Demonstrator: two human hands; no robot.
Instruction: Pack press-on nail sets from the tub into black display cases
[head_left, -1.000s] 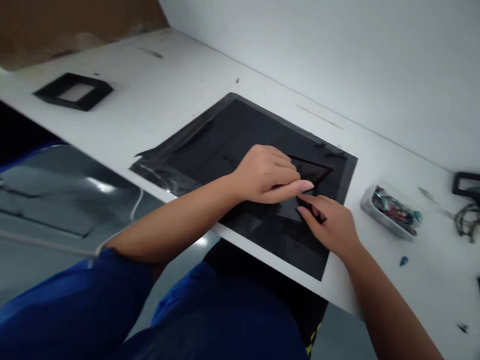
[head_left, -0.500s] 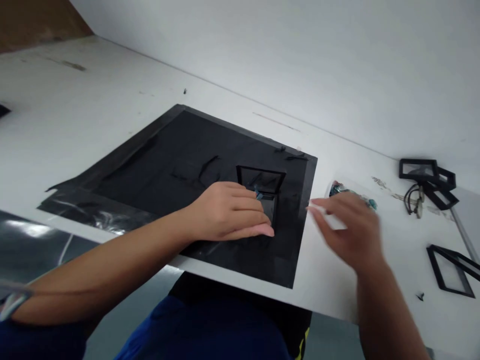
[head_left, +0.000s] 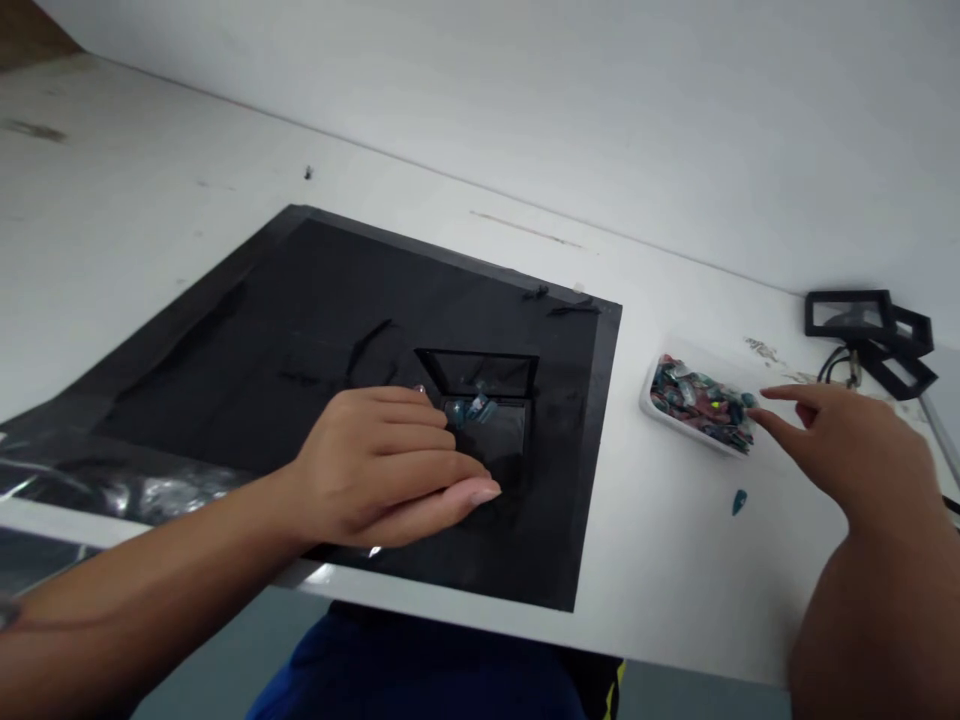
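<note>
My left hand (head_left: 390, 465) rests flat on a black mat (head_left: 315, 330), fingers together, touching the left side of a small open black frame box (head_left: 487, 400). A few teal and pink chips (head_left: 471, 409) lie inside that box. My right hand (head_left: 847, 450) hovers over the white table, fingers spread, its fingertips just beside a white tray (head_left: 652, 410) filled with several coloured chips (head_left: 701, 400). It holds nothing. One teal chip (head_left: 739, 500) lies loose on the table below the tray.
The white table (head_left: 150, 200) meets a white wall at the back. Stacked black frame boxes (head_left: 870, 330) and a cable sit at the far right. The table's front edge runs just under the mat, with my blue clothing (head_left: 420, 670) below.
My right hand left the frame box on the mat and moved right to the tray of chips. The view shifted right. My left hand stayed by the box.
</note>
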